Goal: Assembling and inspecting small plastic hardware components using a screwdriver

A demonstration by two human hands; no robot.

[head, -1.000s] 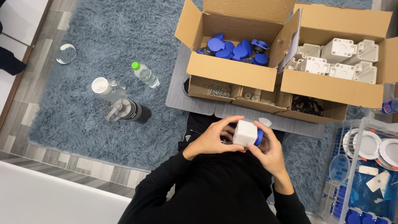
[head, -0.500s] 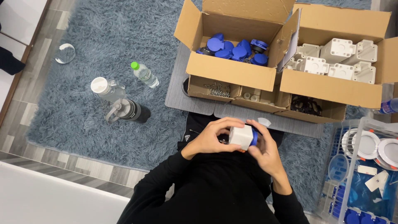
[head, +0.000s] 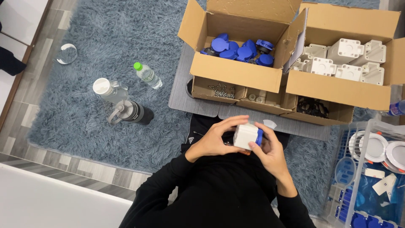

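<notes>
Two hands cup white housing (head: 245, 135) over lap, close to body, below boxes. Left hand (head: 211, 141) fingers curl over its top, steadying; right hand (head: 270, 153) grips side, thumb pressing blue cap (head: 260, 137), probably seating it, seam hidden. Supply within reach: blue caps box (head: 236, 69), white housings box (head: 337, 86).

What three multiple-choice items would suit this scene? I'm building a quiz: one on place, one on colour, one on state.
1. Where do the blue caps lie?
A. left cardboard box
B. rug
C. clear bin

2. What colour is the cap of the small clear bottle?
A. red
B. green
C. black

3. How is the white block held?
A. left hand only
B. lying on the rug
C. both hands

Answers: 1 A, they fill the left cardboard box. 2 B, its top is green. 3 C, left hand and right hand clasp it.
</notes>
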